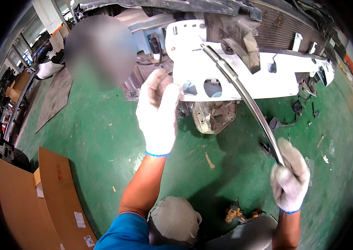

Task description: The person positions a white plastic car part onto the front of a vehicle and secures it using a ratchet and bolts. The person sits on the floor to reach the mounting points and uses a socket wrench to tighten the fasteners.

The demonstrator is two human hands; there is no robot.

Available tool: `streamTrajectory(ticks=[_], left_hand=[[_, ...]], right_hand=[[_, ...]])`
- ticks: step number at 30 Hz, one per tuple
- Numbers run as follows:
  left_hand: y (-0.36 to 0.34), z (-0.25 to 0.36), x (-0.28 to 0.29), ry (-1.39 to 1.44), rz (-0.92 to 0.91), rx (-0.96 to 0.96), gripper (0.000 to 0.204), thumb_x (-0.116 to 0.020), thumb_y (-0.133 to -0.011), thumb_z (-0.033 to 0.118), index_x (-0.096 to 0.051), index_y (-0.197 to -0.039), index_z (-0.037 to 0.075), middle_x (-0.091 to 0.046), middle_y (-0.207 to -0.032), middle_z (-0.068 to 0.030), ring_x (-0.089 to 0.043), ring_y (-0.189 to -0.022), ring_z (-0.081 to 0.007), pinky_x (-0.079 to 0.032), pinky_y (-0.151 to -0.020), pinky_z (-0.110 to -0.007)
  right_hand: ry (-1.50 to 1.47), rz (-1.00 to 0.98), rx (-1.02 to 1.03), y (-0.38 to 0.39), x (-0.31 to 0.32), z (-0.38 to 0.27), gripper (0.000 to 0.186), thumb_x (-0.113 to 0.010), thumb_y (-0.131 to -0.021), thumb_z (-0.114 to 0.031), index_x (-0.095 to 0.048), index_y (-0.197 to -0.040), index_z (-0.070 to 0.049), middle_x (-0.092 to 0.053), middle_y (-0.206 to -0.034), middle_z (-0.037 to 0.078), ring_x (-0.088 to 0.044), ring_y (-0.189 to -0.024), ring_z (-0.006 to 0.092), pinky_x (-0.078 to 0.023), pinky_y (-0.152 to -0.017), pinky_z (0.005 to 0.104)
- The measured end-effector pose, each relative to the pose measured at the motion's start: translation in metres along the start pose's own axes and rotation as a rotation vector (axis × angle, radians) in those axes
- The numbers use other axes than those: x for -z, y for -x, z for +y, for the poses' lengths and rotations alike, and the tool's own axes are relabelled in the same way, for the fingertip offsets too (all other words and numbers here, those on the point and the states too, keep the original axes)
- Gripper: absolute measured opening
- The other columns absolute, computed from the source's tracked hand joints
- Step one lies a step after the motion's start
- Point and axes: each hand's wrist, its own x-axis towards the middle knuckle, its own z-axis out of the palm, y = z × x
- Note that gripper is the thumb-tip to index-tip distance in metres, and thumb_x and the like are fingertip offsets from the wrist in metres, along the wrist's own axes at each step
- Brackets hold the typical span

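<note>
My right hand (pixel 289 177), in a white knit glove with a blue cuff, is closed round the lower end of a long chrome wrench bar (pixel 253 106). The bar slants up and left across a white metal front panel (pixel 268 85) of a car, its far tip over the panel's upper left part. My left hand (pixel 160 114), gloved alike, is raised beside the panel's lower left edge. Its thumb and fingers stand apart, slightly bent, and nothing shows between them. Whether they touch the panel is hard to tell.
Behind the panel are a radiator (pixel 284 29) and the car's front. A rusty bracket (pixel 214 118) hangs below. A cordless drill (pixel 234 211) lies on the green floor near my knees. Cardboard (pixel 62 187) stands at lower left; loose parts and wiring (pixel 276 123) lie right.
</note>
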Motion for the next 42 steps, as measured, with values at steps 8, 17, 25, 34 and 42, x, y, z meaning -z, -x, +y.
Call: streamTrajectory(ticks=[8,17,25,34,42], left_hand=[[-0.035,-0.046,0.006,-0.239,-0.136,0.138,0.066,-0.076,-0.092,0.025,-0.048,-0.141,-0.01,-0.065,-0.123,-0.0155,-0.062,-0.109,-0.0181,-0.051,-0.095,-0.03],[-0.042,-0.056,0.009,-0.155,-0.156,0.289,0.085,-0.077,-0.083,0.047,-0.049,-0.141,-0.009,-0.062,-0.132,-0.0269,-0.062,-0.122,-0.0336,-0.047,-0.104,-0.04],[-0.031,-0.042,0.01,0.203,-0.297,0.58,0.077,-0.075,-0.088,0.039,-0.044,-0.142,-0.007,-0.063,-0.119,-0.0192,-0.065,-0.108,-0.0199,-0.061,-0.076,-0.032],[-0.027,-0.039,0.001,0.598,-0.299,0.741,0.059,-0.067,-0.095,0.033,-0.049,-0.139,-0.003,-0.064,-0.125,-0.0124,-0.066,-0.111,-0.0236,-0.057,-0.094,-0.042],[-0.029,-0.035,-0.003,0.674,-0.277,0.76,0.049,-0.063,-0.095,0.019,-0.05,-0.135,-0.008,-0.065,-0.12,-0.0173,-0.069,-0.104,-0.0265,-0.059,-0.091,-0.042]], right_hand=[[0.263,0.091,-0.084,-0.062,-0.081,0.002,0.05,-0.059,-0.089,0.004,-0.057,-0.138,0.007,-0.07,-0.087,0.011,-0.047,-0.051,0.003,-0.032,-0.043,0.0181],[0.348,0.103,-0.033,-0.083,-0.114,0.011,0.046,-0.059,-0.092,-0.001,-0.058,-0.138,0.006,-0.061,-0.073,0.005,-0.038,-0.044,0.0027,-0.026,-0.039,0.0194],[0.381,0.162,0.008,-0.082,-0.115,0.011,0.047,-0.06,-0.092,-0.001,-0.057,-0.138,0.007,-0.06,-0.07,0.004,-0.036,-0.043,0.003,-0.025,-0.039,0.0187],[0.531,0.146,-0.021,-0.086,-0.12,0.007,0.049,-0.063,-0.091,-0.002,-0.056,-0.138,0.008,-0.07,-0.112,0.013,-0.053,-0.064,0.0045,-0.04,-0.054,0.0178],[0.893,0.146,0.196,-0.083,-0.13,0.019,0.043,-0.06,-0.093,0.002,-0.06,-0.135,0.007,-0.069,-0.126,0.014,-0.066,-0.102,0.0143,-0.053,-0.089,0.0274]])
